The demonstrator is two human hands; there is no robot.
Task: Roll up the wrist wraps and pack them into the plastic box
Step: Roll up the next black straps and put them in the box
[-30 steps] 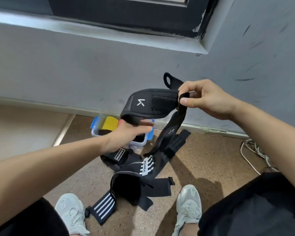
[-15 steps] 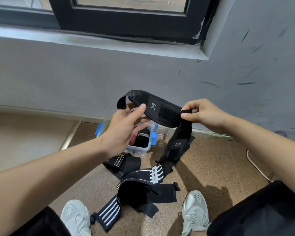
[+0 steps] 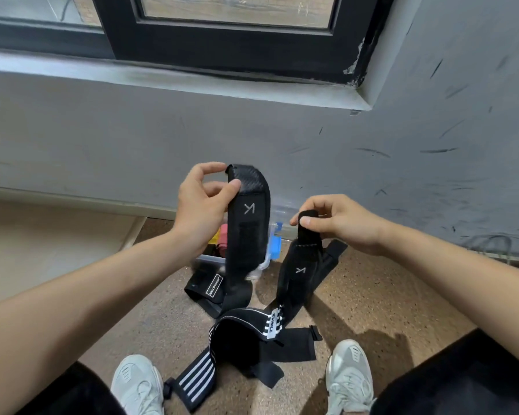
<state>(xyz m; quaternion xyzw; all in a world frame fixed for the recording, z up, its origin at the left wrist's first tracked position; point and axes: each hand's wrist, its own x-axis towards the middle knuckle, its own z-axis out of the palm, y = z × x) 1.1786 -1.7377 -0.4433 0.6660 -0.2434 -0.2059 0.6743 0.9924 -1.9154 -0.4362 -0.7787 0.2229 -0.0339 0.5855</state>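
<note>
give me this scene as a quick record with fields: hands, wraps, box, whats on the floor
left hand: pinches the top end of a black K-logo wrap, which hangs down in front of the box
right hand: pinches the loop end of a second K-logo wrap, hanging unrolled
plastic box: clear with blue clips, on the floor, coloured items inside
floor pile: striped wraps and a labelled black wrap, all unrolled
task state: neither held wrap rolled yet
</note>
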